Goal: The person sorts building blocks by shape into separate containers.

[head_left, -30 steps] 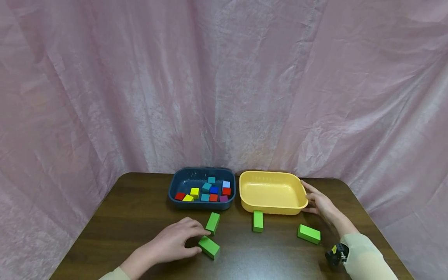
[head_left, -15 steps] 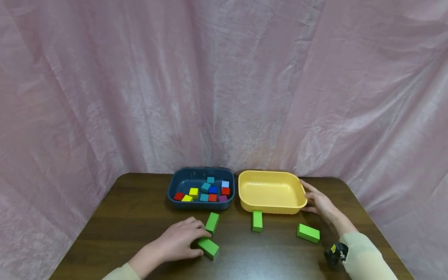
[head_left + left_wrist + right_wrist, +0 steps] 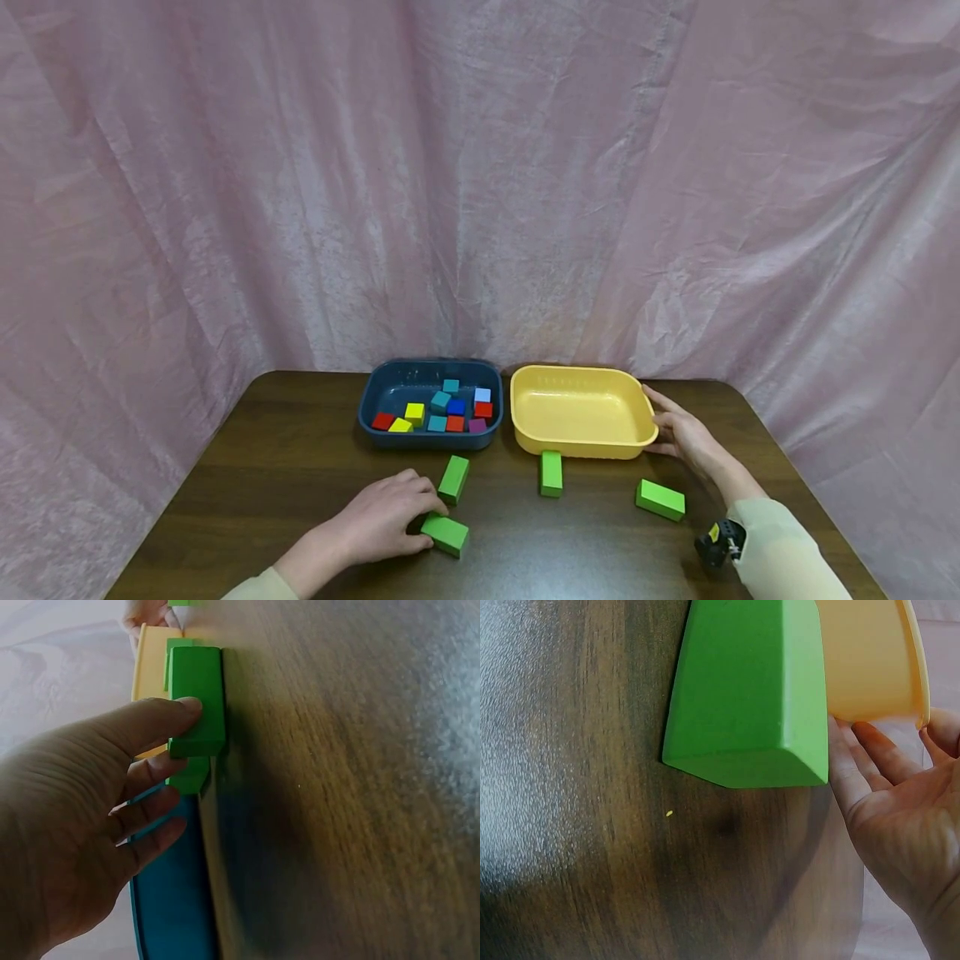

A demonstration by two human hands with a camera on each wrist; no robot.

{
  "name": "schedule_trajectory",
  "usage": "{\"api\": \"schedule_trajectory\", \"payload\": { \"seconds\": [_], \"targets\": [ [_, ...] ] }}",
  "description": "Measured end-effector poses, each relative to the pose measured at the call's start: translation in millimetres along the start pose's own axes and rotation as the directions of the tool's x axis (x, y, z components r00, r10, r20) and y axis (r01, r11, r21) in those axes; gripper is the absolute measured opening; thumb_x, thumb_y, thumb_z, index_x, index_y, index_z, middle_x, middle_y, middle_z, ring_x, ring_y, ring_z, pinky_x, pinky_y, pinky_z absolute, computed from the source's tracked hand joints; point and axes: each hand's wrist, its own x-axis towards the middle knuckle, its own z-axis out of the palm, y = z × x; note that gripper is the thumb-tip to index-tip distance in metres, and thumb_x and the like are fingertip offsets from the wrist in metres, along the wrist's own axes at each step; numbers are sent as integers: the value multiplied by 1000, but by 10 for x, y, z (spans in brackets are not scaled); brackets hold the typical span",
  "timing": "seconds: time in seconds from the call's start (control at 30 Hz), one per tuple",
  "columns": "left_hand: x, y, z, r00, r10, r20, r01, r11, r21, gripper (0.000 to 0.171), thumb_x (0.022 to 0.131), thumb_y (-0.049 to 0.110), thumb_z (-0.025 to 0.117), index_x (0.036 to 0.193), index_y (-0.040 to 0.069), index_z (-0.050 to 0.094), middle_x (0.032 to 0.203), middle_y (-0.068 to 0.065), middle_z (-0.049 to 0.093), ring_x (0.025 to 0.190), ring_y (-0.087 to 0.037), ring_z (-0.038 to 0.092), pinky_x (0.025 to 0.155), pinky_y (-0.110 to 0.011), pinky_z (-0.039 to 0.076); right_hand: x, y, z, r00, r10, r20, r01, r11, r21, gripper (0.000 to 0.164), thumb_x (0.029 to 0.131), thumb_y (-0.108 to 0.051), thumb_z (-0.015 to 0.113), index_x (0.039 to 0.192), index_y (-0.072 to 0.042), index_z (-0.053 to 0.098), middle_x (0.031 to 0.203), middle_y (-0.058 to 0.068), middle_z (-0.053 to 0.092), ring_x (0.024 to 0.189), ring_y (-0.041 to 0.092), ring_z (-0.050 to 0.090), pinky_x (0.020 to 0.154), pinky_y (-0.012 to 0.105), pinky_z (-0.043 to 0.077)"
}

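On the table, my left hand (image 3: 386,517) pinches a light green block (image 3: 447,535) between thumb and forefinger. The left wrist view shows the thumb on the broad face of that block (image 3: 199,675), the other fingers loosely spread. A second green block (image 3: 453,480) lies just beyond those fingertips. My right hand (image 3: 690,437) rests its extended fingers against the right side of a yellow tub (image 3: 588,450). In the right wrist view, the fingers (image 3: 885,754) touch the tub's end wall (image 3: 874,667), partly behind a nearer green block (image 3: 742,697).
Left of the yellow tub, a dark blue tub (image 3: 375,383) contains several coloured cubes. One green block (image 3: 551,473) lies by the yellow tub's front wall; another green block (image 3: 660,500) lies nearer the right forearm. A pink curtain (image 3: 480,183) hangs behind the brown table (image 3: 570,558).
My left thumb and forefinger have come together on the near green block, which has turned slightly and shifted a little left. The right hand stays at the yellow tub.
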Motion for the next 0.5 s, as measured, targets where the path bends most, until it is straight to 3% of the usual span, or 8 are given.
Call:
{"api": "schedule_trajectory", "payload": {
  "seconds": [0.3,0.5],
  "targets": [
    [-21,8,20,1000,2,-11,-3,999,-46,28,87,43,80,114,38,73,104,23,59,96,-2,50,80,-25,51,-4,20,-6,1000,-13,-5,13,1000,22,67,106,-8,37,166,-18,9,159,28,26,107,14,64,92,42,57],
    [25,81,-52,998,32,-63,-36,997,-74,28,88,46,78,115,39,73,107,23,60,98,-2,51,82,-26,51,0,22,-4,1000,-9,-15,10,1000,21,67,106,-8,37,166,-19,10,157,29,29,107,13,65,92,43,57]
  ]
}}
